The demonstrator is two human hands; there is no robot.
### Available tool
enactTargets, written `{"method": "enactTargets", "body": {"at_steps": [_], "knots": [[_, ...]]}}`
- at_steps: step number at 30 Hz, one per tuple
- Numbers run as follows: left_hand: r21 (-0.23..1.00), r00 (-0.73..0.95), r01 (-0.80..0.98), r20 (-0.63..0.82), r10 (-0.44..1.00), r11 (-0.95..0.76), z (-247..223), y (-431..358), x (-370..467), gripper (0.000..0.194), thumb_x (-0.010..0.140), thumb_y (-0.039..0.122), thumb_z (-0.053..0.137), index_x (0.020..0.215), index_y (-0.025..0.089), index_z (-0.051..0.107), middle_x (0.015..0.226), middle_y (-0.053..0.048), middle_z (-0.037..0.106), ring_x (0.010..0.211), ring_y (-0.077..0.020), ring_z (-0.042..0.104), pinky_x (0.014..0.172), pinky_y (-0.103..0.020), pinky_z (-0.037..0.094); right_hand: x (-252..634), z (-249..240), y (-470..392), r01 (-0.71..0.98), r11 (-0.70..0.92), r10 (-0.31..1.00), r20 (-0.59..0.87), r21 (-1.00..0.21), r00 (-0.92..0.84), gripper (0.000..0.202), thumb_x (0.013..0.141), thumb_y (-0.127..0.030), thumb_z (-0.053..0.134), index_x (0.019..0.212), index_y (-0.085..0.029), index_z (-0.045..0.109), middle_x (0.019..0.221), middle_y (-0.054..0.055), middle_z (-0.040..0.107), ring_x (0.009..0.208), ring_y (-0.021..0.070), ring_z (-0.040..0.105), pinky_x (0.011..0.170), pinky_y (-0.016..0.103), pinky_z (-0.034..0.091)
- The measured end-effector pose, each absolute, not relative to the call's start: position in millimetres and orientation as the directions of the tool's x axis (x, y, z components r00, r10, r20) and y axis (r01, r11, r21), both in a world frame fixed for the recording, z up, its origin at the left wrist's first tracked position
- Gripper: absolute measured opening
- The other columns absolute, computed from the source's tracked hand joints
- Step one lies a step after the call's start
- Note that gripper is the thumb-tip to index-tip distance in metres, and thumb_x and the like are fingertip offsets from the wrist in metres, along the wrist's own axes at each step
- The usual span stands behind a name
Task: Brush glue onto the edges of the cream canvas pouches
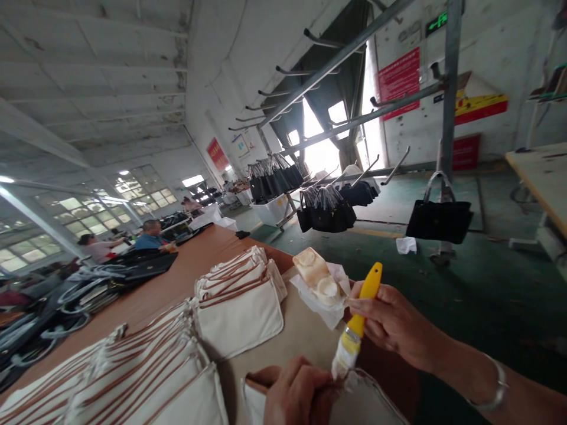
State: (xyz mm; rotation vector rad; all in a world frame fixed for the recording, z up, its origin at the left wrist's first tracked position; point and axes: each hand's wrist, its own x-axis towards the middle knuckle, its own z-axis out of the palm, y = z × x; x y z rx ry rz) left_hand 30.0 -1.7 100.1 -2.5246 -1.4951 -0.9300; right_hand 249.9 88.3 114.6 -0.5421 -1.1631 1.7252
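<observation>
My right hand (390, 321) grips a yellow-handled brush (364, 298), held upright and slightly tilted, its white-coated bristles pointing down. The bristle tip touches the edge of a pale fabric piece (363, 401) at the bottom of the view. Fingers bent, my left hand (299, 392) presses on a piece with a brown lining, right beside the bristles. Behind the brush lies a cream-coloured container (315, 273) on white paper (330, 313). Stacked cream pouches with brown edges (241, 313) lie to the left, with a longer row (155, 372) nearer me.
A brown table (195, 260) runs to the far left, with black bags (133, 271) along it. Two people sit beyond. A metal rack (354, 118) holds black bags (330, 213) past the table edge. Another table (543, 183) stands at right.
</observation>
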Motion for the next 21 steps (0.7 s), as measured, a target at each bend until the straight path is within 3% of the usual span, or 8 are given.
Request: {"method": "enactTargets", "body": {"at_steps": [3,7,12,17,21], "knots": [[0.306,0.274,0.808,0.56,0.782,-0.503,102.0,-3.0,32.1,0.026,0.092,0.04,0.052,0.077,0.024,0.066,0.065,-0.001,0.062,0.056,-0.0112,0.058,0.058,-0.021,0.046,253.8,119.4,93.1,-0.504,-0.164,0.862,0.125,-0.848,-0.492,0.022,0.087,-0.036,0.065,0.082,-0.018,0.053,0.041,-0.012,0.033,0.032,0.0051,0.02,0.035,0.019,0.014],[0.32,0.293,0.788,0.556,0.778,-0.526,99.4,-4.2,31.4,0.029,0.092,0.041,0.05,0.076,0.022,0.065,0.064,0.0,0.06,0.057,-0.011,0.056,0.059,-0.021,0.044,251.0,119.3,98.0,-0.501,-0.068,0.932,0.125,-0.863,-0.341,0.024,0.086,-0.037,0.066,0.08,-0.018,0.053,0.041,-0.011,0.036,0.033,0.0053,0.024,0.035,0.018,0.017],[0.377,0.268,0.802,0.467,0.843,-0.464,109.6,0.3,32.9,0.014,0.088,0.027,0.058,0.076,0.021,0.063,0.069,0.0,0.061,0.062,-0.0109,0.058,0.057,-0.02,0.04,243.5,109.1,89.4,-0.524,-0.223,0.862,0.084,-0.822,-0.499,0.019,0.085,-0.032,0.068,0.082,-0.018,0.055,0.04,-0.011,0.036,0.032,0.0046,0.02,0.033,0.017,0.016],[0.536,0.179,0.754,0.389,0.904,-0.38,168.5,15.1,39.8,0.009,0.084,0.021,0.063,0.076,0.02,0.065,0.075,0.0,0.062,0.073,-0.012,0.059,0.064,-0.02,0.042,270.4,130.2,92.1,-0.749,-0.205,0.929,0.116,-0.63,-0.351,0.02,0.088,-0.026,0.065,0.072,-0.017,0.056,0.042,-0.009,0.034,0.033,0.0037,0.017,0.033,0.016,0.021],[0.756,0.131,0.54,0.358,0.924,-0.37,226.3,13.5,19.6,0.009,0.082,0.029,0.068,0.079,0.021,0.066,0.082,0.0,0.062,0.077,-0.0124,0.057,0.069,-0.022,0.045,297.9,158.2,97.3,-0.839,-0.156,0.964,0.105,-0.522,-0.245,0.019,0.088,-0.023,0.064,0.07,-0.016,0.06,0.045,-0.009,0.031,0.037,0.0047,0.012,0.032,0.014,0.025]]}}
